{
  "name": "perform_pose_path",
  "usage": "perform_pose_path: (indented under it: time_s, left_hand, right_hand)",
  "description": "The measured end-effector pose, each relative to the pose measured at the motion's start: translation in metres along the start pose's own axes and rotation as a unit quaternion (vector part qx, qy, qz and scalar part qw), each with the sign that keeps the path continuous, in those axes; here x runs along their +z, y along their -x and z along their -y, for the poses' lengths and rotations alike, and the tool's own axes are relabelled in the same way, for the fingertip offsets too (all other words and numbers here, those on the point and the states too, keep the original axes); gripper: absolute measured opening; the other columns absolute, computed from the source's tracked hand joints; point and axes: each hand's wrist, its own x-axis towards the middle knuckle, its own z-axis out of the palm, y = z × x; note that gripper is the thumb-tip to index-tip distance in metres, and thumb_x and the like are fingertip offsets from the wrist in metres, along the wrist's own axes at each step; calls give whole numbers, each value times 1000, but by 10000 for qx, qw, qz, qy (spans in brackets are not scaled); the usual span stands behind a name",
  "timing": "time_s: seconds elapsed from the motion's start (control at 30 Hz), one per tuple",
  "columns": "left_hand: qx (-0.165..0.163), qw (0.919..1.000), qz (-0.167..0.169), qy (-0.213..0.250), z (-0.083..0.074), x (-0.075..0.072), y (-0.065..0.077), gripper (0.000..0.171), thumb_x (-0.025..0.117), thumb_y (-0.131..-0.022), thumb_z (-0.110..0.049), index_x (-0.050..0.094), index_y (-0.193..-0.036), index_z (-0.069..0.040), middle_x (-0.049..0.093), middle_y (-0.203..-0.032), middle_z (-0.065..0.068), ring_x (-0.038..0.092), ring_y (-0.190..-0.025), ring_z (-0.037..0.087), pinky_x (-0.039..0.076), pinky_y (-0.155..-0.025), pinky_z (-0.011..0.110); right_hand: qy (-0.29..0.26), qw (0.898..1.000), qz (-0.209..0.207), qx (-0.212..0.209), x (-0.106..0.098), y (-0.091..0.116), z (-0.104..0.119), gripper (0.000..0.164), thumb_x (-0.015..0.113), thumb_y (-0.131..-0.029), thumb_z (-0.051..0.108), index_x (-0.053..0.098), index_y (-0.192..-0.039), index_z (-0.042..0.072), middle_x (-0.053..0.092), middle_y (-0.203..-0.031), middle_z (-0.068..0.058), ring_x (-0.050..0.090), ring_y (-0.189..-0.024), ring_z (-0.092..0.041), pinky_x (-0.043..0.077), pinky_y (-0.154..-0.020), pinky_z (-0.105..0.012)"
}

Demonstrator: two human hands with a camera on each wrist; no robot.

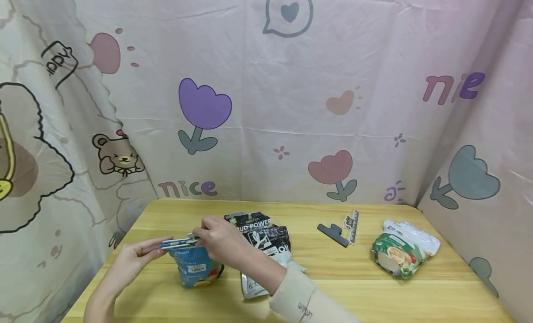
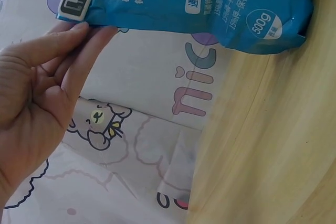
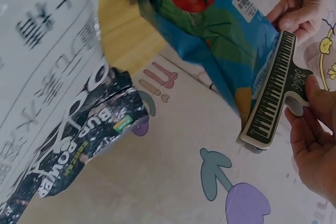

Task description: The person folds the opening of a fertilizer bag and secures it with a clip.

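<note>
A blue fertilizer bag (image 1: 193, 269) with fruit pictures stands upright on the left part of the table. My left hand (image 1: 132, 263) pinches its top corner between thumb and fingers, as the left wrist view also shows. Across the bag's top edge lies a piano-keyboard-patterned clip (image 3: 270, 93). My right hand (image 3: 315, 135) grips the clip's handle between thumb and fingers. In the head view the right hand covers part of the clip and the bag's upper right side.
A black and white bag (image 1: 255, 286) lies right behind the right forearm. Farther right are a dark clip (image 1: 333, 234) and another keyboard-patterned clip (image 1: 353, 228). A green and white bag (image 1: 399, 253) lies near the table's right side. Printed curtains (image 1: 266, 175) surround the table.
</note>
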Motion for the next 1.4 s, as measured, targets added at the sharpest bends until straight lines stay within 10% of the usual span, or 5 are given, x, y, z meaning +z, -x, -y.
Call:
perform_pose_path:
  time_s: [0.57,0.93,1.03,1.23,1.4]
  left_hand:
    - [-440,9987,-19,243,0,4,-2,42,65,-86,-22,58,-120,2,62,-111,14,59,-94,5,49,-76,24]
    - [-399,9990,160,-128,0,7,-6,38,65,-87,-19,58,-115,5,62,-108,18,60,-90,7,51,-77,33]
    - [-327,9987,392,23,2,10,-8,37,64,-87,-16,57,-115,7,63,-104,15,61,-89,9,51,-75,33]
    - [-752,9958,521,102,3,14,-10,44,64,-87,-25,54,-121,3,61,-107,11,58,-95,22,48,-81,40]
    - [-923,9948,423,42,4,17,-11,47,64,-87,-28,54,-121,2,60,-109,12,56,-97,22,46,-83,43]
  right_hand:
    - [-521,9975,260,397,0,11,-5,31,69,-83,28,65,-112,19,53,-86,9,44,-75,-2,35,-67,-9]
    - [-1644,9647,874,1860,9,47,-27,20,69,-83,22,67,-101,14,58,-88,9,52,-78,-4,43,-66,-14]
    - [-2404,9380,750,2383,16,51,-27,18,70,-82,18,68,-99,11,56,-80,10,49,-69,-2,42,-59,-13]
    - [-4127,8339,151,3660,28,56,-21,10,73,-79,12,67,-86,8,60,-75,9,55,-66,-1,46,-56,-17]
    - [-4259,8186,85,3851,28,57,-16,10,72,-80,14,66,-86,8,60,-74,9,55,-65,-2,45,-54,-18]
